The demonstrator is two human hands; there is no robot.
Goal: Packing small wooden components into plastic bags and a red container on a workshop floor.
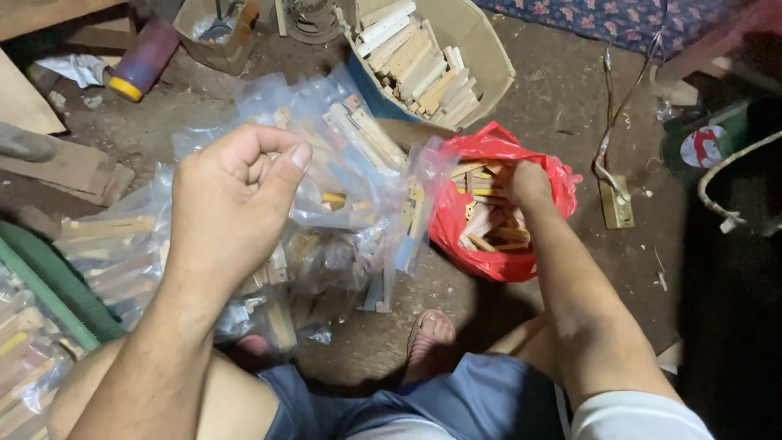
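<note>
Here the left hand pinches a clear plastic bag of wooden sticks, while the right hand, grip hidden, reaches into the red plastic bag of sticks on the right.

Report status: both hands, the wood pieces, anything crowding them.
Left hand pinching clear bag. Right hand inside red bag among wood pieces. Packed bags crowd left.

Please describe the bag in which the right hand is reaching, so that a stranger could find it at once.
Start at the cardboard box of pale wooden sticks at the top. Just below it on the dirt floor lies a red plastic bag of similar sticks, with the right hand inside. It is the only red bag; the neighbouring bags are clear.
</note>
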